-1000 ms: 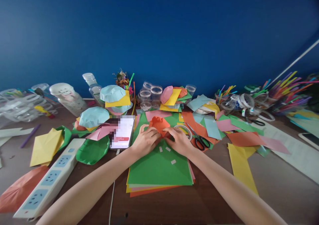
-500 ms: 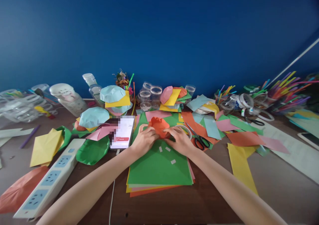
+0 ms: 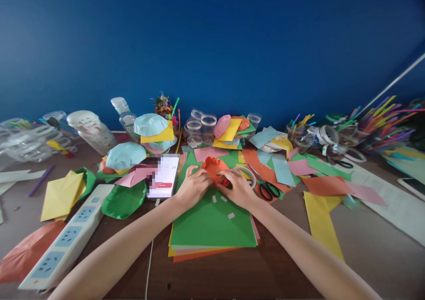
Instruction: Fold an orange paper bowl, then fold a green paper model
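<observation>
An orange piece of shaped paper (image 3: 215,166), cupped with a crinkled rim, is held between both hands above a stack of green paper (image 3: 212,229). My left hand (image 3: 195,185) is closed on its left edge, fingertips on the paper. On the right side, my right hand (image 3: 238,187) pinches the edge between thumb and fingers. Three small white pieces (image 3: 231,216) lie on the green sheet just below the hands. A roll of tape (image 3: 252,176) and black-handled scissors (image 3: 267,189) rest close to my right hand.
Left of the stack lie a lit phone (image 3: 164,176), a green paper cup shape (image 3: 123,200) and a white power strip (image 3: 69,235). Coloured paper scraps (image 3: 327,185) spread to the right. Clear plastic cups (image 3: 208,127) stand along the blue wall.
The orange paper has turned and bent slightly, its right edge now folded more inward by my right hand. Both hands stay in nearly the same place.
</observation>
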The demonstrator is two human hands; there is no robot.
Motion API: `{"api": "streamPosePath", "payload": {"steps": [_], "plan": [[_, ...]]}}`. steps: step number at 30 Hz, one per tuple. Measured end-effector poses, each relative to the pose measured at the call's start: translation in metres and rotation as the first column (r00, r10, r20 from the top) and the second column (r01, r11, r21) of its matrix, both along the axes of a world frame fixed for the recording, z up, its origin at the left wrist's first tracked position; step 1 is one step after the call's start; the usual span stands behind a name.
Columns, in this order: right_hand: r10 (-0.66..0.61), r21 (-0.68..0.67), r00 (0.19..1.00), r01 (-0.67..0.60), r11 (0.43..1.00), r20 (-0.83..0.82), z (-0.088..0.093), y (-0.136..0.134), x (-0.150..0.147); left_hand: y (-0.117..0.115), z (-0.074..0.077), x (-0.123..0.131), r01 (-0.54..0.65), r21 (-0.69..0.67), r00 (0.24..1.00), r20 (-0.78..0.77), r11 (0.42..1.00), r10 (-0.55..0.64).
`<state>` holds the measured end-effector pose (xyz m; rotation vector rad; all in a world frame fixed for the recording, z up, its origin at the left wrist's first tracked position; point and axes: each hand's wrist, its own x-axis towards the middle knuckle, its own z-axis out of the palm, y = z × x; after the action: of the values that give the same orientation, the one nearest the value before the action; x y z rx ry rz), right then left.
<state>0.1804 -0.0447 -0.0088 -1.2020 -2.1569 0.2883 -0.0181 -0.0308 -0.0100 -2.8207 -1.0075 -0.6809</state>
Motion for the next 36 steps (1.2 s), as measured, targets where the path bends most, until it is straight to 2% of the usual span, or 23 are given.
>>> {"api": "streamPosePath", "payload": {"steps": [6, 10, 13, 18, 22, 30, 36], "plan": [[0.020, -0.073, 0.997, -0.025, 0.997, -0.072, 0.0004, 0.0012, -0.0041, -0.0013, -0.0017, 0.0022, 0.011, 0.039, 1.000, -0.003, 0.999, -0.011], [0.007, -0.070, 0.998, -0.012, 0.997, -0.067, 0.0003, 0.0006, -0.0050, -0.0019, -0.0018, 0.0029, 0.037, 0.053, 0.999, -0.016, 0.998, -0.036], [0.012, -0.012, 1.000, -0.012, 1.000, -0.013, -0.0007, -0.0007, -0.0036, -0.0012, -0.0018, 0.0019, 0.046, 0.050, 0.999, -0.025, 0.998, -0.045], [0.117, 0.168, 0.975, -0.149, 0.974, 0.188, -0.0003, -0.0035, 0.0026, 0.0010, -0.0026, -0.0005, 0.081, 0.044, 0.996, -0.029, 0.996, -0.080], [0.110, 0.228, 0.964, -0.167, 0.959, 0.243, -0.0006, -0.0037, 0.0048, 0.0021, -0.0042, -0.0008, 0.094, 0.047, 0.995, -0.022, 0.994, -0.093], [0.097, 0.149, 0.984, -0.119, 0.982, 0.146, -0.0033, -0.0026, 0.0039, -0.0004, -0.0013, -0.0007, 0.085, 0.037, 0.996, -0.016, 0.996, -0.084], [0.057, -0.028, 0.996, -0.056, 0.998, 0.075, 0.0018, -0.0032, 0.0023, -0.0002, -0.0018, 0.0009, 0.068, 0.050, 0.998, -0.019, 0.996, -0.067]]}}
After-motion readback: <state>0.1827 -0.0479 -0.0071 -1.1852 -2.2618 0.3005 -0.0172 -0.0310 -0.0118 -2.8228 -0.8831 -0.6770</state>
